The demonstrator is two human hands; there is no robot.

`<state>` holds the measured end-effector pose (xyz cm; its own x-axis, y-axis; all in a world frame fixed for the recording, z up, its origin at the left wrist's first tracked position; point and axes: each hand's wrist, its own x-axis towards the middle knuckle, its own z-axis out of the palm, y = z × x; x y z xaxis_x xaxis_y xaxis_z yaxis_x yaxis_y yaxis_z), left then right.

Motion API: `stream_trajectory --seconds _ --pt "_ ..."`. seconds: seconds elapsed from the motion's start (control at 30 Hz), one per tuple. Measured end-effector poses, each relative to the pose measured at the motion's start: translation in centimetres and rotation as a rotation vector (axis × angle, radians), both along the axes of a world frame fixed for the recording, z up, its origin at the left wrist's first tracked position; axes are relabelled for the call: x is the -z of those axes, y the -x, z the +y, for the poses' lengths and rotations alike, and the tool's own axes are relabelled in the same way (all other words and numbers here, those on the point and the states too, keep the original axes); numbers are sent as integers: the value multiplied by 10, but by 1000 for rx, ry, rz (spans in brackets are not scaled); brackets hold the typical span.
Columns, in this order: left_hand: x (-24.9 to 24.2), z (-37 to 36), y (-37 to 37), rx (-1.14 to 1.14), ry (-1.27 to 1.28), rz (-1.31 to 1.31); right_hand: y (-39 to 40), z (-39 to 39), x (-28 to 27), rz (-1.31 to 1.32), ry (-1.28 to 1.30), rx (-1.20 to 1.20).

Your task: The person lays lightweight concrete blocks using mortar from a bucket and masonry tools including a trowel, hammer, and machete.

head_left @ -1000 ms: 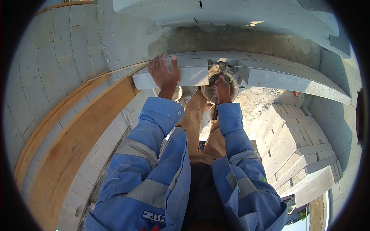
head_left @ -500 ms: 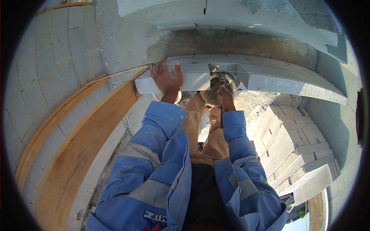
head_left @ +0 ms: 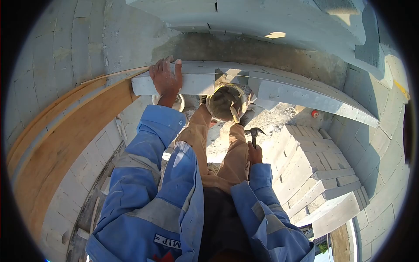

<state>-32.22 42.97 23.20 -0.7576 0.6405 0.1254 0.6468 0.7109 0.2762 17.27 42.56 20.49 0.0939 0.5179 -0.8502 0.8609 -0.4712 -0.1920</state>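
At the left, beyond the wooden plank [head_left: 65, 135], the left hand [head_left: 167, 81] lies spread on the end of the pale block [head_left: 196, 84], thumb apart, seemingly steadying it; how firmly it presses, I cannot tell. The wrist partly hides a pail [head_left: 180, 103]. Right of that, a bucket [head_left: 209, 104] sits below the gap in the blocks. Farther right, the right hand [head_left: 255, 153] is closed round the hammer [head_left: 254, 139], lower handle hidden; any blow would call for lifting it clear of the bucket
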Motion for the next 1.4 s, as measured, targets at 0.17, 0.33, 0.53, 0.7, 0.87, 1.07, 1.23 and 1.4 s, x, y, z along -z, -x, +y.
stream_trajectory --seconds 0.17,0.33,0.53,0.7,0.87,1.07,1.23,1.4 --pt "5 -15 -10 -44 -178 135 -37 24 7 1 149 46" --pt "17 -30 -105 -790 -437 49 -127 38 37 100 198 -101" --pt "12 -8 -178 -948 -1009 -1151 -184 94 27 -17 311 -74" --pt "23 6 -157 -962 -1180 -1267 -211 123 39 -121 199 -188" --pt "8 8 -150 -937 -1117 -1260 -200 134 49 -49 218 -115" --pt "3 8 -146 -896 -1159 -1299 -179 123 76 160 -71 -577" --pt "5 3 -146 -840 -1107 -1315 -87 140 -33 296 -218 -741" --pt "4 4 -146 -936 -1115 -1260 -59 163 -56 474 -283 -672"
